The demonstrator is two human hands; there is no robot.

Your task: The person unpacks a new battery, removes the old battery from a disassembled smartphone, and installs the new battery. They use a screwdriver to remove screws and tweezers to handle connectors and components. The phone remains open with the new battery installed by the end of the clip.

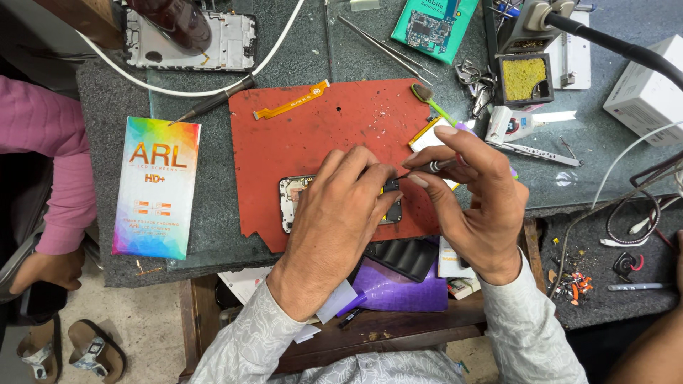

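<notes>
— What is seen on the desk (569, 163)?
— A red mat (320, 135) is laid near its front edge; a phone (292, 195) is pressed flat there under the spread left hand (341, 213).
— And the right hand (473, 206)?
— A screwdriver (432, 166) is pinched in it, tip at the phone.

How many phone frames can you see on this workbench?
2. One opened phone frame lies on the red mat, mostly covered by the left hand. Another phone frame rests at the top left, under a dark bottle. Others may be hidden.
</notes>
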